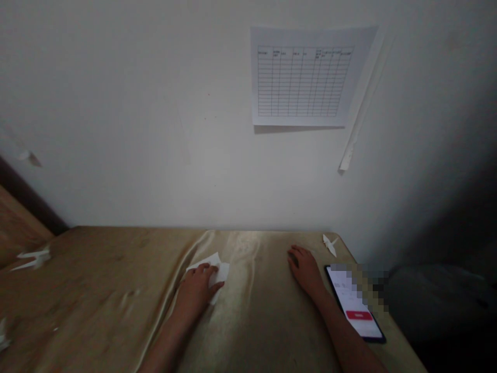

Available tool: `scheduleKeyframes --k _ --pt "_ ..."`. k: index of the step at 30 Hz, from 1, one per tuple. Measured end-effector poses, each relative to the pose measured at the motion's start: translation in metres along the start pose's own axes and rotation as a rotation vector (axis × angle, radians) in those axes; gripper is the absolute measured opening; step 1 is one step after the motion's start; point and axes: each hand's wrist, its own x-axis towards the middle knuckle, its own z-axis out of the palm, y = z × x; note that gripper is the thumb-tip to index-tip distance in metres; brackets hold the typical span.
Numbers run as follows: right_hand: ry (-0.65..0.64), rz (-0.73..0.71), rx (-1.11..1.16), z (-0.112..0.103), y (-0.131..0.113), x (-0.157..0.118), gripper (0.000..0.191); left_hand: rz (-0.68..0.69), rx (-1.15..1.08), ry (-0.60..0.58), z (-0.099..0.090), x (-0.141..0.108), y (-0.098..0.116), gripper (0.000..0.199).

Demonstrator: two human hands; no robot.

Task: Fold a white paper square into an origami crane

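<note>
My left hand (197,286) lies over a folded piece of white paper (222,272) on the cloth-covered table. Its thumb and fingers are apart, with paper showing between them, and the palm hides part of the sheet. To the right, my right hand (305,267) rests on the cloth, fingers a little bent and thumb apart, with nothing seen in it. Beyond it, near the table's back right corner, sits a small folded white paper shape (330,245) like a paper crane. A phone (351,300) with a lit screen lies beside my right forearm.
A gold, shiny cloth (116,311) with raised folds covers the table, whose far edge meets a white wall. White paper pieces (37,257) lie at the left. A printed table sheet (303,77) hangs on the wall. A wooden surface (19,223) stands at far left.
</note>
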Motion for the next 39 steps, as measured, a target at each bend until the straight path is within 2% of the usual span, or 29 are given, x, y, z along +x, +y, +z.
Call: scheduleKeyframes --k 3,8,15,22,27,30,37,39 --pt "-0.002 -0.001 -0.012 0.001 0.0 0.0 0.036 0.029 -0.064 0.008 0.002 0.003 -0.006 0.035" --pt "0.007 -0.009 -0.03 0.0 -0.001 0.0 0.035 0.079 -0.119 -0.016 -0.001 0.006 -0.002 0.027" --pt "-0.006 -0.014 -0.04 0.001 0.001 0.0 0.035 0.048 -0.054 -0.025 0.011 0.013 0.0 0.037" --pt "-0.004 -0.018 -0.054 0.002 0.003 0.0 0.034 0.048 -0.209 -0.055 0.011 0.014 -0.008 0.037" --pt "-0.003 -0.017 -0.073 0.002 0.001 0.001 0.034 0.037 -0.32 0.004 0.022 0.02 -0.021 0.026" --pt "-0.005 -0.016 -0.081 0.001 -0.001 0.001 0.034 0.097 -0.41 0.045 0.027 0.025 -0.029 0.026" --pt "-0.013 -0.017 -0.072 -0.001 -0.002 0.001 0.034 0.258 -0.476 0.019 0.016 0.038 -0.037 0.013" --pt "-0.017 -0.015 -0.071 -0.001 -0.002 0.001 0.035 0.218 -0.473 0.088 0.01 0.041 -0.035 0.016"
